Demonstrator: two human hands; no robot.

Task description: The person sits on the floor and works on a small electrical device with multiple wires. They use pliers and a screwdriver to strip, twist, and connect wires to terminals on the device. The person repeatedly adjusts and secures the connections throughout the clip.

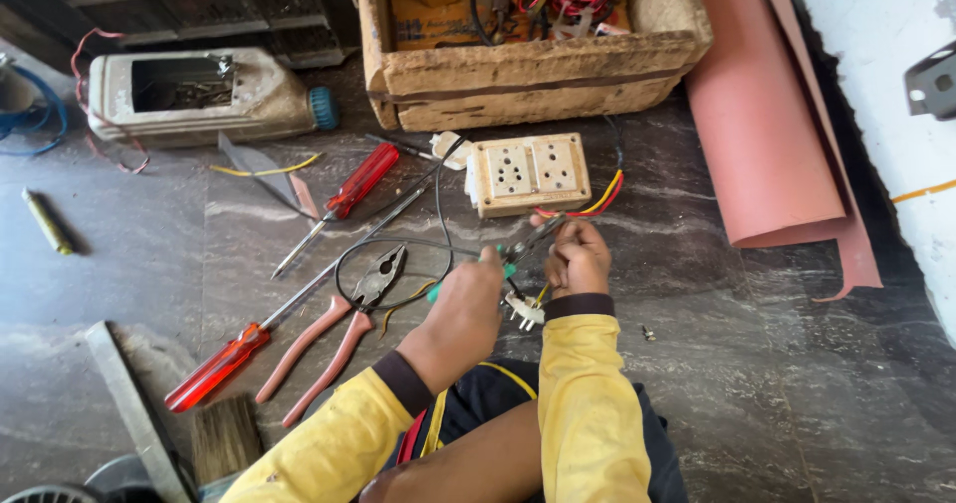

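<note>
on the dark stone floor (pixel 757 383), between the person's knees, both hands meet over a small job. the left hand (pixel 463 309) is closed in a fist around a green-handled tool (pixel 503 264), whose metal tip points up and right toward the other hand. the right hand (pixel 578 256) has its fingers curled and pinched on wires (pixel 588 207), red and yellow, which run up to a beige socket box (pixel 528 172) lying just above the hands. a white plug (pixel 525 310) sits just under the hands, touching or nearly touching the right wrist; contact cannot be told. a thin black cable (pixel 393 247) loops from the hands to the left.

left of the hands lie pink-handled pliers (pixel 344 329), jaws slightly apart, and 2 red-handled screwdrivers: a long one (pixel 214 369) beside the pliers and a short one (pixel 358 182) further up. a cardboard box (pixel 538 75) of wires stands beyond the socket box. a roll of pink sheet (pixel 767 125) lies to the right. a cut plastic can (pixel 189 95) lies top left, on its side.
</note>
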